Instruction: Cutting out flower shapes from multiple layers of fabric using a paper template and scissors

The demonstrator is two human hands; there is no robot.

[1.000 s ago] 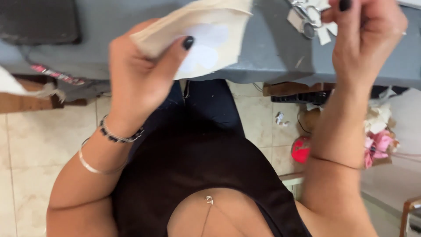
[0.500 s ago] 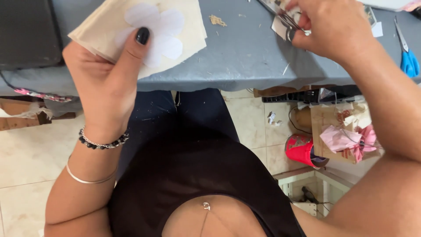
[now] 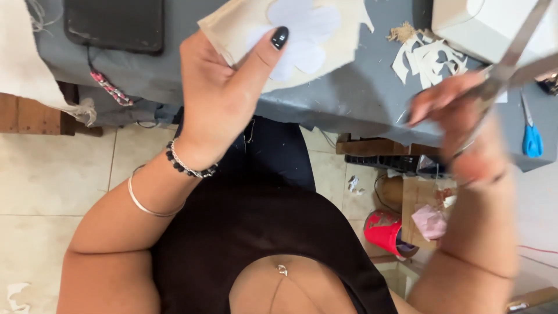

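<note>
My left hand (image 3: 224,96) grips a folded piece of cream fabric (image 3: 343,43) with a white flower-shaped paper template (image 3: 305,32) lying on it, the thumb pressing on the template's edge. My right hand (image 3: 465,131), blurred by motion, is shut on a pair of metal scissors (image 3: 511,61) whose blades point up and to the right. Both hands hover over the front edge of a grey work table (image 3: 354,99). The scissors are apart from the fabric.
White paper offcuts (image 3: 427,58) lie on the table beside a white machine (image 3: 488,23). Blue-handled scissors (image 3: 530,136) rest at the right. A black tablet (image 3: 113,23) sits top left. A red cup (image 3: 386,232) stands on the tiled floor.
My right hand has lifted the metal scissors off the table and drawn them toward me. The view has shifted, and my left hand still holds the fabric and template.
</note>
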